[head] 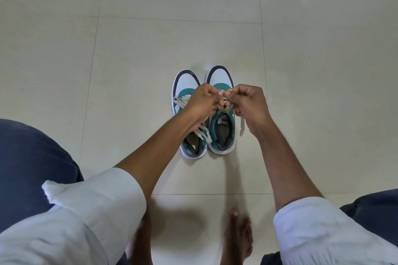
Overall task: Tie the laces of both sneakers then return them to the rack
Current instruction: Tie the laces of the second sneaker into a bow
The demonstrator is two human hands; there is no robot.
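Two white, teal and dark grey sneakers stand side by side on the floor, toes pointing away from me. Above the right sneaker (219,79), my left hand (202,100) and my right hand (247,102) meet fingertip to fingertip, each pinching a part of its white lace (242,126). One lace end hangs down below my right hand. The left sneaker (184,80) has loose white laces (179,101) spread over its tongue and trailing across its opening. My left forearm covers part of it.
The floor is pale cream tile (150,49) with thin grout lines. My bare feet (238,236) stand just in front of the shoes, between my knees in dark blue trousers (30,161). No rack is in view.
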